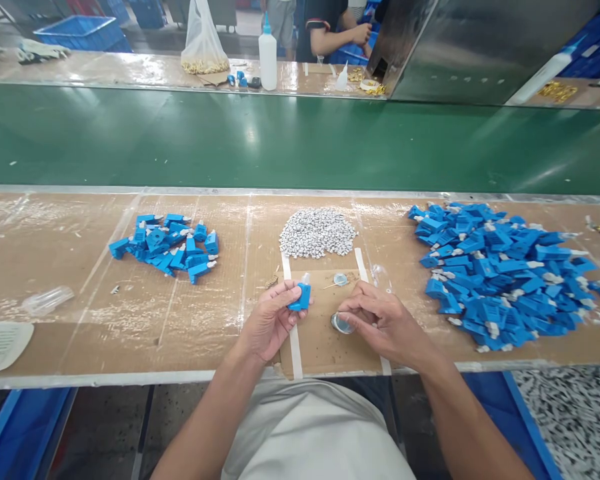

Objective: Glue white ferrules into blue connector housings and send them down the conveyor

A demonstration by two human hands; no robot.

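Observation:
Between the thumb and fingers of my left hand (275,317) is a blue plastic part (301,297) with a white tip pointing up. My right hand (380,317) is pinched over a small round cup (341,324); whether the fingertips hold something thin there is hidden. Just beyond the hands lies a small clear round lid or dish (340,279) with a thin stick beside it. Farther back sits a heap of small grey-white pieces (317,232). A small pile of blue parts (167,243) lies to the left, a much larger pile (505,273) to the right.
A green conveyor belt (230,140) runs behind the cardboard-covered table (220,347). Across it stand a white bottle (267,57), a plastic bag (203,40) of gold-coloured pieces and a metal housing (480,50). Another person's arm (337,39) shows there. Blue bins (523,427) flank my lap.

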